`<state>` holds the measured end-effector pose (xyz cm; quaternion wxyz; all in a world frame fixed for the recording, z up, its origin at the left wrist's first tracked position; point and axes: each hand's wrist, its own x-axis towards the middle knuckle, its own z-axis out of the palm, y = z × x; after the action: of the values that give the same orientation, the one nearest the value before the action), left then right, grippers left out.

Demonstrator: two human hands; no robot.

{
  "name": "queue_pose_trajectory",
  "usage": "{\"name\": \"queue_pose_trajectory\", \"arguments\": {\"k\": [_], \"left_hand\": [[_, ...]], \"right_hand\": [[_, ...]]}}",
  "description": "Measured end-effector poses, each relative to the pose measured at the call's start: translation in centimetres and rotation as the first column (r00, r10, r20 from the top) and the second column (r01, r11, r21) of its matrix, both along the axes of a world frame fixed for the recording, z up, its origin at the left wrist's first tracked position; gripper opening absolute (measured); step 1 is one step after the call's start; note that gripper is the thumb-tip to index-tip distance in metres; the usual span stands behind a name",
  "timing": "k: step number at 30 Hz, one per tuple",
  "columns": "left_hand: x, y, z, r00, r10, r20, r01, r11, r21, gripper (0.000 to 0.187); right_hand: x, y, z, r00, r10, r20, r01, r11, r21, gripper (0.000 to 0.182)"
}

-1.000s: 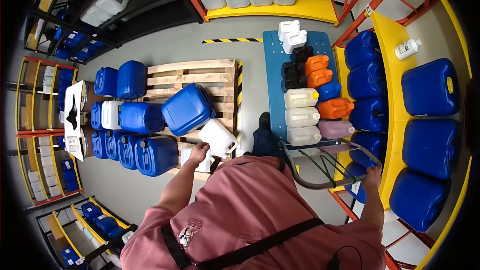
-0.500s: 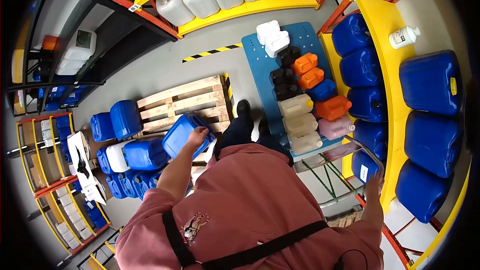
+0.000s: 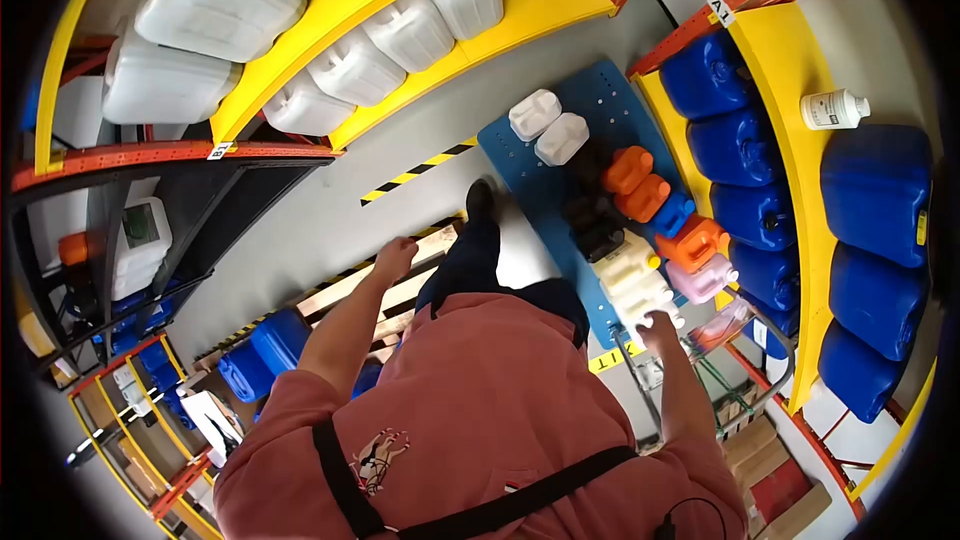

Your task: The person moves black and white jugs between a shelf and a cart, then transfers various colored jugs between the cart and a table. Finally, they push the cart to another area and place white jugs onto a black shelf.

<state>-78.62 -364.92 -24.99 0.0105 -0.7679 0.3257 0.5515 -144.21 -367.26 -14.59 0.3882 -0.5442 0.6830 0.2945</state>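
Observation:
My left hand [image 3: 396,258] hangs over the wooden pallet [image 3: 330,292] with its fingers curled in and no object showing in them. My right hand [image 3: 657,328] is at the near end of the blue platform cart [image 3: 535,165], overlapping the end of the nearest pale jerrycan [image 3: 640,302]; I cannot tell whether its fingers grip it. Beside that row stand a pink jerrycan [image 3: 703,280] and orange jerrycans [image 3: 692,243]. Farther along the deck are dark containers [image 3: 594,230] and two white ones [image 3: 562,138]. The cart's metal handle [image 3: 790,360] curves right of my right hand.
Blue jerrycans [image 3: 735,145] line the yellow shelf [image 3: 790,90] at right, with a white bottle [image 3: 835,109] above. White jerrycans [image 3: 410,30] fill the rack ahead. More blue jerrycans [image 3: 280,340] stand by the pallet. Striped tape [image 3: 420,170] marks the floor.
My right hand has left the cart handle and moved inward to the pale jerrycans. My left hand has come away from the blue jerrycan. My body and view have turned, and one foot is farther forward.

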Motion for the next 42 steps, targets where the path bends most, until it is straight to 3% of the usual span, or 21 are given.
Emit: {"name": "queue_pose_trajectory", "arguments": {"k": [1, 4, 6, 7, 8, 9, 11, 13, 14, 16, 17, 19, 21, 24, 27, 32, 35, 36, 39, 41, 42], "left_hand": [[1.4, -2.6, -0.5, 0.999, 0.053, 0.007, -0.052, 0.998, -0.033, 0.044], [5.7, -10.3, -3.3, 0.999, 0.024, -0.039, -0.026, 0.998, -0.050, 0.042], [6.9, -15.8, -4.0, 0.986, 0.151, -0.064, -0.148, 0.987, 0.056, 0.044], [7.0, -18.1, -5.0, 0.968, 0.238, -0.075, -0.230, 0.968, 0.104, 0.045], [7.2, -19.7, -6.8, 0.984, 0.118, -0.135, -0.108, 0.991, 0.077, 0.050], [6.8, -21.6, -7.9, 0.984, 0.115, -0.135, -0.104, 0.991, 0.088, 0.050], [3.8, -25.5, -9.2, 0.962, -0.189, -0.198, 0.196, 0.981, 0.013, 0.052], [-0.6, -27.3, -13.2, 0.927, -0.254, -0.274, 0.258, 0.966, -0.023, 0.057], [-2.8, -28.3, -13.8, 0.934, -0.271, -0.233, 0.267, 0.962, -0.048, 0.060], [-7.0, -29.9, -16.9, 0.937, -0.310, -0.161, 0.283, 0.944, -0.170, 0.065], [-9.0, -30.0, -19.1, 0.934, -0.332, -0.133, 0.290, 0.921, -0.260, 0.067], [-13.3, -31.3, -21.3, 0.945, -0.321, -0.071, 0.293, 0.920, -0.259, 0.067], [-16.1, -33.3, -23.1, 0.949, -0.316, -0.011, 0.302, 0.915, -0.269, 0.066], [-18.3, -35.5, -26.7, 0.915, -0.395, 0.076, 0.402, 0.885, -0.234, 0.057], [-19.1, -35.3, -29.0, 0.863, -0.476, 0.166, 0.503, 0.838, -0.212, 0.035], [-14.5, -33.0, -26.3, 0.952, -0.283, 0.115, 0.304, 0.903, -0.303, 0.037], [-10.2, -32.1, -20.0, 0.992, -0.127, 0.022, 0.127, 0.938, -0.321, 0.040], [-8.6, -31.3, -18.1, 0.994, -0.106, 0.034, 0.112, 0.937, -0.331, 0.040], [-3.5, -29.6, -10.3, 0.999, 0.003, 0.038, 0.009, 0.946, -0.324, 0.039], [0.1, -27.1, -5.8, 0.992, 0.039, 0.118, 0.011, 0.918, -0.396, 0.038], [1.8, -26.0, -2.9, 0.989, 0.057, 0.138, 0.009, 0.899, -0.438, 0.036]], "right_hand": [[5.8, -2.6, -0.1, 0.990, 0.088, 0.111, -0.089, 0.996, 0.003, 0.049], [17.6, -8.8, -3.3, 0.950, -0.107, 0.292, 0.149, 0.981, -0.123, 0.045], [22.0, -11.3, -7.3, 0.905, -0.188, 0.382, 0.267, 0.950, -0.165, 0.045], [24.0, -12.8, -9.0, 0.928, -0.137, 0.347, 0.224, 0.948, -0.225, 0.044], [25.4, -14.3, -10.7, 0.947, -0.082, 0.310, 0.174, 0.943, -0.283, 0.044], [26.4, -15.4, -13.3, 0.960, -0.061, 0.274, 0.149, 0.938, -0.314, 0.046], [28.0, -18.2, -17.4, 0.962, -0.138, 0.235, 0.208, 0.928, -0.310, 0.049], [27.3, -19.7, -22.1, 0.939, -0.292, 0.185, 0.336, 0.896, -0.291, 0.056], [27.4, -20.7, -24.3, 0.940, -0.288, 0.183, 0.330, 0.903, -0.274, 0.056], [28.1, -22.9, -28.1, 0.879, -0.462, 0.118, 0.475, 0.824, -0.308, 0.059], [28.6, -23.8, -29.0, 0.880, -0.459, 0.120, 0.473, 0.829, -0.299, 0.059], [29.5, -25.2, -30.5, 0.919, -0.389, 0.059, 0.377, 0.829, -0.414, 0.062], [29.4, -25.5, -33.2, 0.914, -0.398, 0.085, 0.394, 0.813, -0.429, 0.062], [29.0, -24.8, -36.1, 0.884, -0.434, 0.175, 0.461, 0.744, -0.484, 0.059], [28.4, -23.6, -36.1, 0.813, -0.492, 0.311, 0.582, 0.660, -0.476, 0.054], [28.5, -25.2, -32.2, 0.627, -0.618, 0.474, 0.776, 0.549, -0.310, 0.051], [28.5, -26.3, -28.1, 0.654, -0.580, 0.485, 0.739, 0.627, -0.246, 0.058], [29.1, -27.4, -25.4, 0.572, -0.634, 0.521, 0.799, 0.574, -0.178, 0.054], [29.8, -29.0, -19.7, 0.596, -0.554, 0.582, 0.745, 0.651, -0.144, 0.056], [29.7, -29.7, -17.5, 0.724, -0.308, 0.618, 0.548, 0.801, -0.243, 0.055], [30.3, -30.2, -15.5, 0.730, -0.265, 0.630, 0.519, 0.814, -0.260, 0.054]]}}
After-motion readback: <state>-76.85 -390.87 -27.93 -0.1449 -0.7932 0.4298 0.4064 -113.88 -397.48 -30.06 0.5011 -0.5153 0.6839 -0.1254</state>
